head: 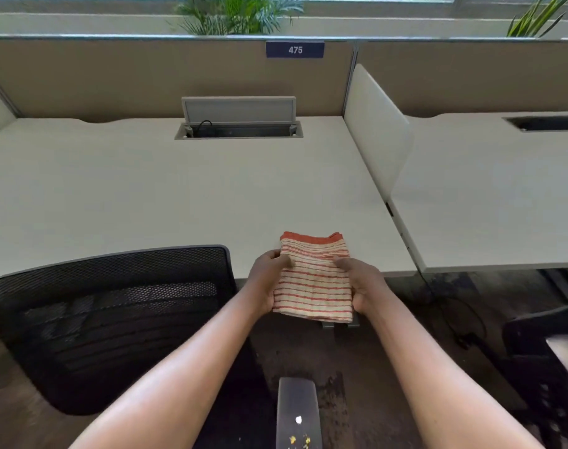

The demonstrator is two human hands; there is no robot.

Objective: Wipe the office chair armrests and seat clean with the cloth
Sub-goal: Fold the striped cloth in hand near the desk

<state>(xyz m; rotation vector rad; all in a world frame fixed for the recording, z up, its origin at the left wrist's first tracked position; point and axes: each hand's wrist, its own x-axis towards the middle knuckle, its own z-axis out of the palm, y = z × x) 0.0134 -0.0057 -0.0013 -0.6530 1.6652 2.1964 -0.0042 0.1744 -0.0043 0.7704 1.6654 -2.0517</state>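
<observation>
A folded cream cloth (313, 280) with orange-red stripes hangs over the front edge of the white desk (146, 189). My left hand (265, 281) grips its left side and my right hand (362, 285) grips its right side. The black mesh backrest of the office chair (114, 319) stands at the lower left, below the desk edge. One grey armrest (297, 413) shows at the bottom centre, between my forearms, with a white crumb and yellow bits on it. The seat is hidden.
An open cable hatch (238, 119) sits at the back of the desk below the beige partition with a "475" label (295, 49). A white divider (376, 131) separates a second desk (490, 196) on the right. Another dark chair (548, 361) stands at the right edge.
</observation>
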